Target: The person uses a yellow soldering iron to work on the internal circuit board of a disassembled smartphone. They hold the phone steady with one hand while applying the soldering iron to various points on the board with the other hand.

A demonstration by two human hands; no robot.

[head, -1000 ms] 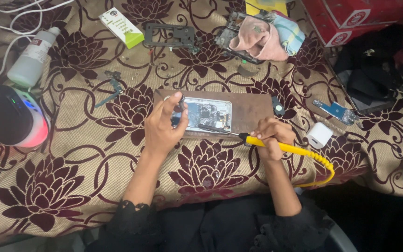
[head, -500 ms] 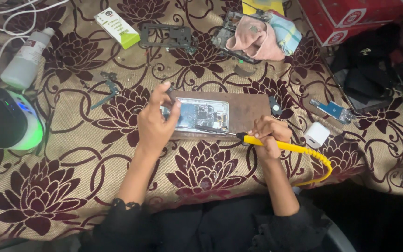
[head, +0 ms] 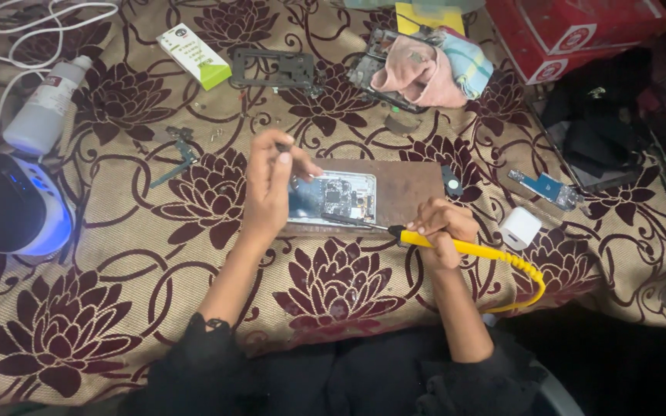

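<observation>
An opened phone with its circuit board showing lies on a brown board in the middle of the flowered cloth. My left hand rests at the phone's left end, its fingers pinched on a small dark tool I cannot make out clearly. My right hand grips a yellow soldering iron. The iron's dark tip reaches left onto the phone's lower edge. Its yellow cord curls off to the right.
A white charger block, a blue circuit part and red boxes lie to the right. Behind are a dark phone frame, a cloth-covered phone and a white-green box. A white bottle and a glowing speaker stand left.
My left hand has lifted its fingers and shifted at the phone's left end. The speaker's glow has gone from pink to green to blue. The iron has stayed at the phone's lower edge.
</observation>
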